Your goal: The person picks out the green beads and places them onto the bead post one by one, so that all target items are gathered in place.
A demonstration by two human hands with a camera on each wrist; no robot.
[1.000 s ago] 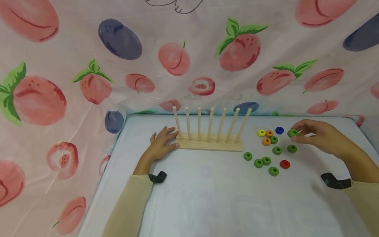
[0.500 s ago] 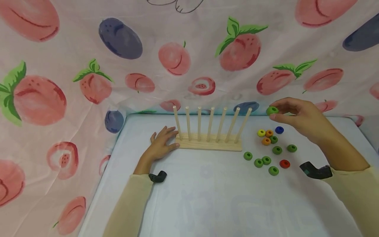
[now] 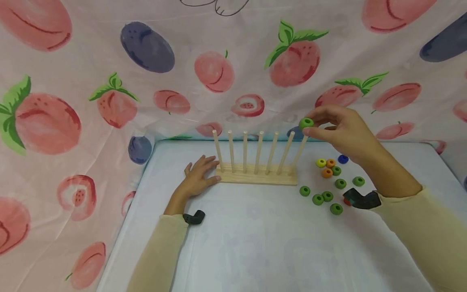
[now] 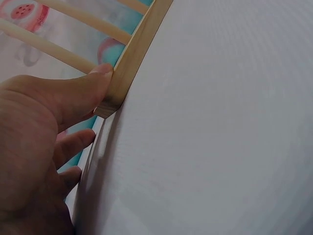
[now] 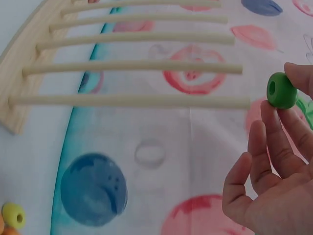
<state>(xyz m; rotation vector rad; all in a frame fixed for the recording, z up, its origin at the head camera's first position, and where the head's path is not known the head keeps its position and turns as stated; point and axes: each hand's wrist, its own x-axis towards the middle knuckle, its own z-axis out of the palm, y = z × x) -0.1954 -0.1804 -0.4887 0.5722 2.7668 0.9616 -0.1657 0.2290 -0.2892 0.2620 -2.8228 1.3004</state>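
Observation:
A wooden peg stand (image 3: 255, 177), a flat base with a row of upright pegs, stands on the table. My left hand (image 3: 198, 178) holds the left end of its base, the thumb at the front corner and the index finger at the back corner. My right hand (image 3: 337, 127) pinches a green bead (image 3: 305, 123) between thumb and fingertips. In the head view this bead overlaps the top of the rightmost peg (image 3: 300, 152). The right wrist view shows the held green bead (image 5: 281, 91) just off that peg's tip, its hole facing the peg (image 5: 146, 101).
Several loose green beads (image 3: 336, 209) lie right of the stand, with orange beads (image 3: 327, 173), a yellow bead (image 3: 321, 163) and a blue bead (image 3: 343, 159). A red bead (image 3: 347, 201) is partly hidden by the right wrist's black device (image 3: 365, 199). Fruit-print cloth (image 3: 215, 73) hangs behind.
My right hand has carried the green bead leftward and up from among the loose beads to the top of the rightmost peg. My left hand has stayed at the stand's left end.

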